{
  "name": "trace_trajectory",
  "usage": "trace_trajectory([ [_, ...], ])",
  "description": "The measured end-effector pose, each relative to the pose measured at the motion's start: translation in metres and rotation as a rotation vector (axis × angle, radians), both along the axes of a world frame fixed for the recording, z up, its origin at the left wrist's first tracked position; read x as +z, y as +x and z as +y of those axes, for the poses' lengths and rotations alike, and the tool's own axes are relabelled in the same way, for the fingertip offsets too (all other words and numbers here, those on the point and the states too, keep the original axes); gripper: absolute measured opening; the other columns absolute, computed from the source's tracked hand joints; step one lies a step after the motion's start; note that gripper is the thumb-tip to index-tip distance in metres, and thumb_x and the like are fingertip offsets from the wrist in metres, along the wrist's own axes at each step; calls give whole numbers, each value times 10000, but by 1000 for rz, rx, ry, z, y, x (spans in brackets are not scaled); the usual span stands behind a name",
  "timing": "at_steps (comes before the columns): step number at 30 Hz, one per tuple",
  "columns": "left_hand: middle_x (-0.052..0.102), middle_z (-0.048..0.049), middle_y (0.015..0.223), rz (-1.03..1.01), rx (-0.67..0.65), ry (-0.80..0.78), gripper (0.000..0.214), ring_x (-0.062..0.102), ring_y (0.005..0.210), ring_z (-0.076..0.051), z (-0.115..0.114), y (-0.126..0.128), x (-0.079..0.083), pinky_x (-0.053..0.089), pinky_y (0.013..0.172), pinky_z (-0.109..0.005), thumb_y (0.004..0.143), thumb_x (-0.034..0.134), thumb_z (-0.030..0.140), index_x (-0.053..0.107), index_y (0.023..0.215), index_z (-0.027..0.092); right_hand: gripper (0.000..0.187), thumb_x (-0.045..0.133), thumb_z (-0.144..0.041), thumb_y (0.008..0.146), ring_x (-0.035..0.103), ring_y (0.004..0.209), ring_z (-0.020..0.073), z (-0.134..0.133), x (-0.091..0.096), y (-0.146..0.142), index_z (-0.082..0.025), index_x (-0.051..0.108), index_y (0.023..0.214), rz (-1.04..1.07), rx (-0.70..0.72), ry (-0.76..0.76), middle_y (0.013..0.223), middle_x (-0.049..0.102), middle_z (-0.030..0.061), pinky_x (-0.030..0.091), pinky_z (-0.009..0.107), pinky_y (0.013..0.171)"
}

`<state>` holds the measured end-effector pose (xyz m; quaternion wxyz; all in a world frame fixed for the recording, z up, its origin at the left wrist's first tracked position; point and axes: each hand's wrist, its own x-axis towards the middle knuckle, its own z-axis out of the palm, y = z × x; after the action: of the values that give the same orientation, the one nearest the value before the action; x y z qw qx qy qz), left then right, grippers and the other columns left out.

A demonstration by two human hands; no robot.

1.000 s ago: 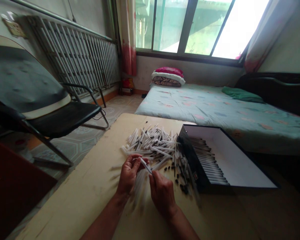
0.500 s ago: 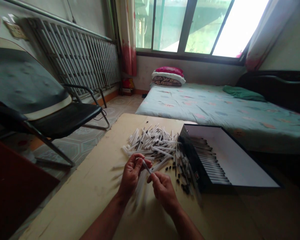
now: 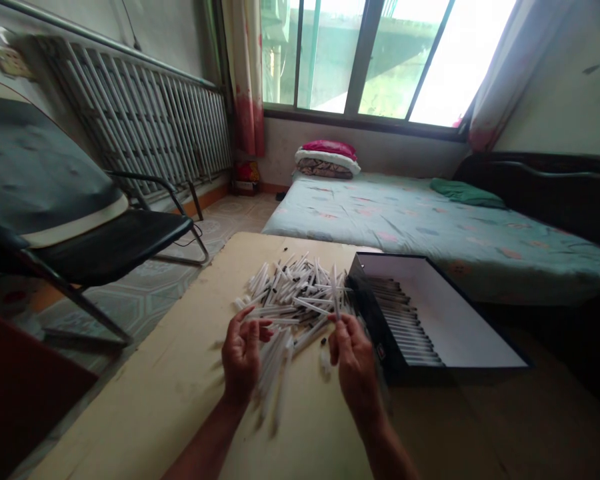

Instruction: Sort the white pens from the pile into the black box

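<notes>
Nearest, on the cream bench (image 3: 170, 407), a blurred bunch of white pens (image 3: 273, 380) lies between the wrists. The left hand (image 3: 241, 353) has let go; its grip is loose, the fingers half curled around nothing. The right hand (image 3: 356, 363) has drawn away rightward, its grip pinched on the single pen (image 3: 335, 293) that both hands shared a moment ago. That pen now stands upright beside the black box (image 3: 387, 337), so the two-handed handling of it looks over. Beyond lies the heap of loose pens (image 3: 290, 293), and in the box a row of pens (image 3: 405, 327). Farther off are the chair (image 3: 120, 240) and the bed (image 3: 405, 220).
</notes>
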<state>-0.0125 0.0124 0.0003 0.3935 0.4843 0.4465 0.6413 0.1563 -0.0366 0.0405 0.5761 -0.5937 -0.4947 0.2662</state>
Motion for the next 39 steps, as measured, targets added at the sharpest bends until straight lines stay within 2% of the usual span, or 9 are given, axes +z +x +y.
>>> trace_trajectory([
  [4,683,-28,765,21,28,-6,372,621,562,-138,-1,1,2,514,570,-272,853,524,383,484,1154,167,274,460,-366,870,552,761,174,18,35,86,-166,613,978,-385,-266,85,876,599,73,430,266,660],
  [7,679,-21,747,26,25,-18,355,616,543,-132,-1,1,4,513,557,-264,845,534,382,498,1129,172,214,521,-269,827,543,839,213,41,44,157,-146,662,930,-846,-434,11,875,595,104,404,314,788],
  [10,675,-13,726,22,36,-31,346,611,524,-130,-1,1,6,511,540,-261,839,536,392,508,1108,176,194,503,-198,845,534,884,222,63,42,200,-166,683,909,-1239,-265,-319,883,598,112,374,306,774],
  [13,675,-14,723,30,41,-39,345,610,526,-130,0,0,5,510,536,-260,839,534,393,505,1107,176,184,529,-98,802,541,881,205,78,31,214,-182,693,806,-1391,-69,-551,887,602,103,352,271,694],
  [22,670,-14,721,46,39,-31,317,602,526,-127,-1,0,4,505,531,-256,850,521,379,506,1097,181,250,481,-17,795,562,896,191,99,-3,215,-155,682,852,-1387,28,-559,950,635,116,344,259,687],
  [28,663,-10,708,35,34,-40,310,592,514,-125,-1,0,5,502,525,-251,842,530,382,522,1076,179,250,407,-155,894,572,865,202,96,18,206,-138,653,938,-1325,-116,-444,917,629,121,372,279,707],
  [32,658,-8,698,44,25,-49,296,592,517,-125,-1,0,6,498,522,-245,836,539,375,539,1055,175,260,380,-230,921,570,899,203,72,45,160,-144,603,1026,-1169,-210,-125,1000,619,119,394,287,776],
  [35,657,-8,688,44,30,-68,306,593,514,-127,-2,-1,6,498,523,-244,822,556,377,551,1051,174,215,414,-259,904,579,766,180,45,47,103,-183,615,908,-944,-109,140,887,633,77,411,276,708],
  [39,656,-9,681,50,24,-64,297,588,506,-125,-2,-1,5,498,523,-243,820,558,375,557,1039,176,202,415,-153,889,564,757,158,33,17,43,-205,609,861,-935,97,8,823,624,44,380,239,664],
])
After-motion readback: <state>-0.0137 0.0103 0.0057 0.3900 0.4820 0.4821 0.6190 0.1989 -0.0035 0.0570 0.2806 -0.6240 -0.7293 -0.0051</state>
